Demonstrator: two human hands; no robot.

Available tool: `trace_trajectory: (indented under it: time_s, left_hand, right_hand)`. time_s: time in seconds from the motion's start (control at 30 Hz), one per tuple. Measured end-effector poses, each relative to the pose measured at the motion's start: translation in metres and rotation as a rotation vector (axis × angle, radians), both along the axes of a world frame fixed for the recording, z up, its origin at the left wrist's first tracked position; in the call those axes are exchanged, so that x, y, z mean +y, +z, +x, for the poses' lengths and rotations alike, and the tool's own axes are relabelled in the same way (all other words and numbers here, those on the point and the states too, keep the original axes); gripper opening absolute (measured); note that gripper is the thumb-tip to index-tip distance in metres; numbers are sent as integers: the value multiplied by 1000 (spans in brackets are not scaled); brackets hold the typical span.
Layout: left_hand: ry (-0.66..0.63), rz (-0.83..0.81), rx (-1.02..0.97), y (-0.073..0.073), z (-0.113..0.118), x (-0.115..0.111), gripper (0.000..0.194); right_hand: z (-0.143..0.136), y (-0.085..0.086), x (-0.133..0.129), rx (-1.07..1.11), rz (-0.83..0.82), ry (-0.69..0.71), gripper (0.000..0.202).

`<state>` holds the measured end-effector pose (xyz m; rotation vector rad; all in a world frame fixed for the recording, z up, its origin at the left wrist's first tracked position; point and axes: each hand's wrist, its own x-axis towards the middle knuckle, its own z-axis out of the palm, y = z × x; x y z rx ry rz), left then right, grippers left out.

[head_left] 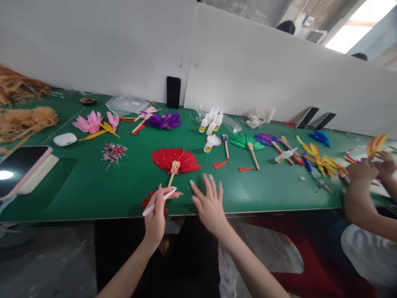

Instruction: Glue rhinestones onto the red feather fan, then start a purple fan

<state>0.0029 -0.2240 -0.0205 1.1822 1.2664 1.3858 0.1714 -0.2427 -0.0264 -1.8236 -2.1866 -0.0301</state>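
Observation:
My left hand (156, 213) is closed around pale pink tweezers (159, 201), over the wooden handle of a red feather fan (159, 160). The fan lies on the green table with its feathers spread away from me and small light beads at its center. A red tassel (148, 199) at the handle's lower end is partly hidden by this hand. My right hand (211, 207) rests at the table's front edge to the right of the fan, its fingers spread and nothing in them. A pile of mixed colored beads (114, 154) lies to the left of the fan.
Several small glue bottles (212, 120) stand behind the fan. Green (245, 142) and purple (164, 120) feather fans lie on the table (130, 207). Phones (173, 92) lean against the white partition. At far right, a co-worker's hands (369, 167) hold orange feathers.

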Motion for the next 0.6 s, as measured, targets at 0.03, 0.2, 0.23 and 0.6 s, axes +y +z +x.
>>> trace_trajectory:
  time_s: [0.03, 0.2, 0.23, 0.6]
  left_hand:
    - [5, -4, 4, 1, 6, 0, 40]
    - [6, 1, -36, 4, 25, 0, 41]
    - [13, 2, -60, 4, 26, 0, 41]
    - [283, 175, -232, 16, -9, 15, 36]
  right_hand:
    - [0, 0, 0, -3, -10, 31, 46]
    - [3, 2, 0, 4, -16, 37, 45]
    - [3, 2, 0, 5, -25, 74, 45]
    - [6, -1, 15, 21, 12, -95, 42]
